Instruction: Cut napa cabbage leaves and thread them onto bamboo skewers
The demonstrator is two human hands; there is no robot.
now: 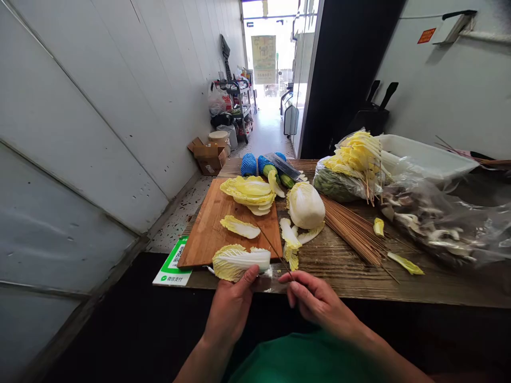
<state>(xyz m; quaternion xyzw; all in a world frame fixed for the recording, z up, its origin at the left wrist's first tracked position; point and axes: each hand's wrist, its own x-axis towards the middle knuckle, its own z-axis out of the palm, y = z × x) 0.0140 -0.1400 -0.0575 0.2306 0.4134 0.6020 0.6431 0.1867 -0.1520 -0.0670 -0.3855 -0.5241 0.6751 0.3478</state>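
"Over the near edge of the cutting board point(215, 213), what's going on?"

"A cabbage leaf point(239, 261) lies across that edge, with a thin skewer point(272, 246) slanting over the board's near right corner. It looks like the moment of bringing the two together; the skewer doesn't appear to be through the leaf."

"And what would the next move call for?"

"Probably a steady leaf and a lined-up point, with the fingers beneath kept clear of it."

"How does the leaf sit in the fingers?"

"The left hand point(235, 300), just off the board's near edge, has it pinched by the white stem, thumb on top. The other fingers seem to be underneath, but they're hidden, so there's no telling how they're set. The frilly end spreads to the left of the grip."

"The right hand point(313, 295)?"

"Off the board's near right corner, closed on the skewer's near end between thumb and forefinger, the rest curled in. Its far end reaches near a smaller leaf point(240, 227) mid-board; whether they touch, you can't tell."

"Farther out?"

"A stack of leaves point(247, 194) at the board's far end, cabbage trimmings point(290, 242) just beside its right edge, a cabbage head point(306, 206) beyond those, then a bundle of skewers point(353, 231) well to the board's right."
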